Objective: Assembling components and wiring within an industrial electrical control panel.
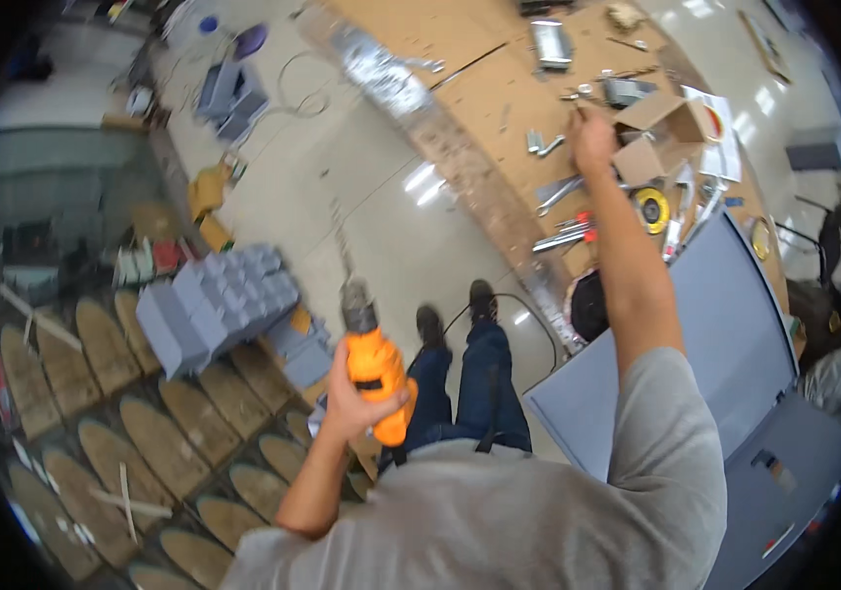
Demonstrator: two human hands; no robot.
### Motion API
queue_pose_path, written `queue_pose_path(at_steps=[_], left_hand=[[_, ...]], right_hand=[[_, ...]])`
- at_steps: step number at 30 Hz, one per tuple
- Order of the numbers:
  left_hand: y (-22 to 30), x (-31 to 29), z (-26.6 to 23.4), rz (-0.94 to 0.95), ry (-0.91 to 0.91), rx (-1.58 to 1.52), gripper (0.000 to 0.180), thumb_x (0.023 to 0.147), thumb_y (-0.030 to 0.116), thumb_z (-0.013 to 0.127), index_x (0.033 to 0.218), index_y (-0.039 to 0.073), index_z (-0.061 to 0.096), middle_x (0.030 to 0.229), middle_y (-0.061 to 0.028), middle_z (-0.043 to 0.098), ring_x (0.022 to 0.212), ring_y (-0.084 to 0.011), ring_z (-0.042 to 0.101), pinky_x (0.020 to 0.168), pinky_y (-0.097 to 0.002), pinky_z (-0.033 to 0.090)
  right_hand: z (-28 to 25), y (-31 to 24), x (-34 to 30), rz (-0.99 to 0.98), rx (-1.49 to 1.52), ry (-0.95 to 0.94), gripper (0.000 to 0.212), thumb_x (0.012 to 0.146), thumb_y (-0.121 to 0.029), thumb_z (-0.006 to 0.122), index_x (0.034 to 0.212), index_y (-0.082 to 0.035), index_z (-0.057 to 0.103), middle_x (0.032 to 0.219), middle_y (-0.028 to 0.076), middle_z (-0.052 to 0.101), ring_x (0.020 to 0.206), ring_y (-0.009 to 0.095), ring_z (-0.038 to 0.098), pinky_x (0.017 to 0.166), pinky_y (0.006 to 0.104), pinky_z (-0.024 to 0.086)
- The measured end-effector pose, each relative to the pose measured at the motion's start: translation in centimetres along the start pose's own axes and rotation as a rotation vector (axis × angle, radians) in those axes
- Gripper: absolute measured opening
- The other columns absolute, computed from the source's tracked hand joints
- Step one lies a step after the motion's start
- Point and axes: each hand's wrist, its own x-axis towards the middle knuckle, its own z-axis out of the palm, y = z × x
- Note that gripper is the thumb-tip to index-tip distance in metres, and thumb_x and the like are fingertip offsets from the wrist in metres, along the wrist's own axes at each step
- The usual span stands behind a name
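My left hand is wrapped round an orange power drill, held in front of my body over the floor. Its chuck and long drill bit point away from me. At the far right, my right hand is stretched out over the workbench, its fingers drawn together beside a small metal piece. What those fingers hold, if anything, is too small to make out. An open cardboard box stands just right of that hand. Wrenches and short metal cylinders lie to its left and nearer me.
A yellow-ringed disc lies on the bench near my right forearm. A large grey panel slopes below that arm. Stacked grey blocks stand at left, above rows of rounded brown boards. A black cable runs near my shoes.
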Motion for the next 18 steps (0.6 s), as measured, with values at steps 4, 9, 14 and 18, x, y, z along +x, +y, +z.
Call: queue_pose_path(at_steps=[4,9,14,18], left_hand=[[2.1,3.4,-1.2,-0.009,-0.165,-0.124,0.081,0.063,0.011,0.086,0.132,0.004,0.043,0.115,-0.0085,0.059,0.103,-0.0191,0.061,0.093,-0.0361,0.05],[4.1,6.0,-2.0,-0.047,-0.456,-0.435,0.087,0.062,0.01,0.083,0.137,0.006,0.04,0.123,-0.0107,0.056,0.11,-0.0228,0.059,0.095,-0.0383,0.049],[8.3,7.8,-1.1,0.029,-0.473,-0.219,0.079,0.066,0.003,0.082,0.133,0.006,0.042,0.108,-0.0043,0.061,0.096,-0.0151,0.062,0.086,-0.0317,0.051],[9.9,8.3,-1.3,0.056,-0.429,0.045,0.075,0.066,0.007,0.081,0.131,0.005,0.044,0.103,-0.0048,0.06,0.092,-0.0156,0.062,0.084,-0.031,0.051]], right_hand=[[-4.2,-8.5,-6.7,-0.276,0.415,-0.092,0.024,0.093,-0.024,0.065,0.104,-0.002,0.07,0.081,0.013,0.071,0.081,0.024,0.07,0.072,0.0353,0.053],[-12.7,-18.8,-18.1,-0.482,0.734,-0.362,0.017,0.084,-0.006,0.073,0.099,-0.001,0.067,0.091,0.009,0.07,0.085,0.022,0.068,0.078,0.0332,0.051],[-16.4,-21.3,-20.5,-0.746,0.612,-0.191,0.025,0.073,0.007,0.072,0.094,-0.003,0.065,0.09,0.008,0.07,0.086,0.025,0.067,0.083,0.0361,0.05],[-16.9,-21.7,-21.0,-0.712,0.572,-0.158,0.025,0.073,0.007,0.071,0.094,-0.004,0.066,0.089,0.007,0.07,0.085,0.023,0.067,0.084,0.0367,0.049]])
